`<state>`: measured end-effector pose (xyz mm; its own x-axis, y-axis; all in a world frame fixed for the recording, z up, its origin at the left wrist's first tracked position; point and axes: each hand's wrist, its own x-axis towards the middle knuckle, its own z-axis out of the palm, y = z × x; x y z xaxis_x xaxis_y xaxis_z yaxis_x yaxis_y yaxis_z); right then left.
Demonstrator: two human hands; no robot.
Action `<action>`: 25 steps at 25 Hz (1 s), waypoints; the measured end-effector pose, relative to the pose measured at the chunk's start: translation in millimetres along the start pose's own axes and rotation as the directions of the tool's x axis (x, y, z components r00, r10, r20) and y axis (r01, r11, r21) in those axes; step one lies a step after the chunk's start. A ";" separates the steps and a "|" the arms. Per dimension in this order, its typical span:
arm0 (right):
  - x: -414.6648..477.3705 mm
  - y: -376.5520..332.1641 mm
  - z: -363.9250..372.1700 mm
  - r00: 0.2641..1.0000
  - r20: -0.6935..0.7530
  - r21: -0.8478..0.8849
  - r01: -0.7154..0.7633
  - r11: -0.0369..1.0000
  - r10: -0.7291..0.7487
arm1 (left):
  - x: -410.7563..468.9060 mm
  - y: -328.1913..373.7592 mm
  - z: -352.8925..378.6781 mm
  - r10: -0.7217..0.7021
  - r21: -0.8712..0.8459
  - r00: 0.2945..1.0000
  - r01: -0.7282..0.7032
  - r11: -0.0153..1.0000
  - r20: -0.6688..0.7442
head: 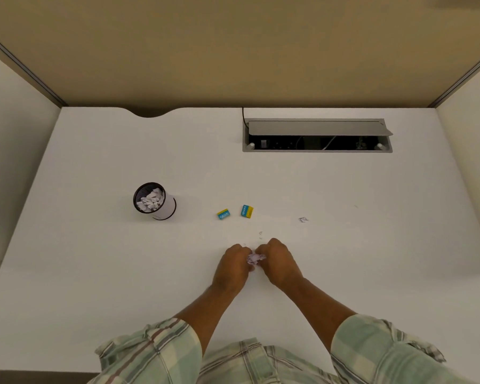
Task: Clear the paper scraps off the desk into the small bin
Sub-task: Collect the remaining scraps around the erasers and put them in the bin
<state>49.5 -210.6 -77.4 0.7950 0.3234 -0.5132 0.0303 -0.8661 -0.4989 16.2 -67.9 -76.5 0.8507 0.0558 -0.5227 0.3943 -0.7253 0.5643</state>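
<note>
My left hand [231, 266] and my right hand [278, 263] meet at the middle of the white desk [94, 273], both closed around a crumpled wad of paper scraps [255, 258] held between them. A small black mesh bin [153, 200] stands to the far left of my hands, with several white scraps inside. One loose scrap [303, 219] lies on the desk to the right, beyond my right hand. Tiny paper bits [260, 234] lie just beyond my knuckles.
Two small blue-and-yellow erasers [223, 214] [247, 211] lie between the bin and my hands. An open cable tray [317, 139] with a raised grey lid is set into the desk at the back right. Partition walls close in the back and both sides.
</note>
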 end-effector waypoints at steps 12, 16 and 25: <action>-15.9 -25.7 -9.5 0.998 -0.012 0.312 -0.060 0.948 0.067 | -21.9 -21.6 -23.3 0.079 -0.151 0.992 -0.093 0.984 -0.099; -10.7 -63.3 -20.0 0.999 -0.022 0.344 -0.016 0.939 0.026 | -25.3 -33.4 -62.9 0.111 -0.198 0.984 -0.137 0.971 -0.136; 32.8 -188.2 -42.2 0.985 -0.131 0.441 0.157 0.884 -0.110 | -24.2 -68.9 -188.2 0.117 -0.381 0.946 -0.232 0.895 -0.302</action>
<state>95.4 -53.1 29.2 0.8593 0.3640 -0.3593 -0.1154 -0.5463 -0.8296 33.8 109.9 17.5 0.9558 0.1752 -0.2360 0.2881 -0.4004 0.8698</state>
